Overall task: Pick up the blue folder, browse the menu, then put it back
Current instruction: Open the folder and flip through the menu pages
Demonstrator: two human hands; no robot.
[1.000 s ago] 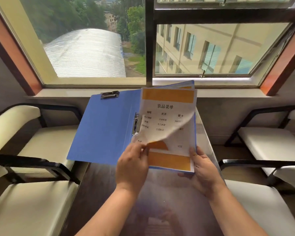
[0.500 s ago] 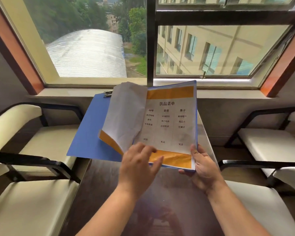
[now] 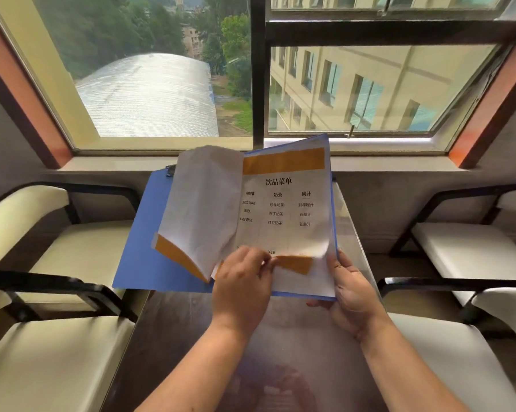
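The blue folder (image 3: 139,248) is held open above the table, its left cover spread out to the left. A white menu page (image 3: 283,209) with orange bands and printed columns faces me on the right side. An earlier page (image 3: 203,209) is flipped over to the left, its blank back showing. My left hand (image 3: 242,289) pinches the bottom edge of the menu page and curls it upward. My right hand (image 3: 352,295) grips the folder's lower right corner from underneath, thumb on top.
A dark glossy table (image 3: 191,337) runs below the folder. Cream-cushioned chairs with black arms stand on the left (image 3: 57,254) and right (image 3: 465,251). A window sill (image 3: 117,163) and a large window lie just behind the folder.
The first page has been turned fully to the left. My left hand has come back to the bottom of the following menu page and has begun lifting its lower edge.
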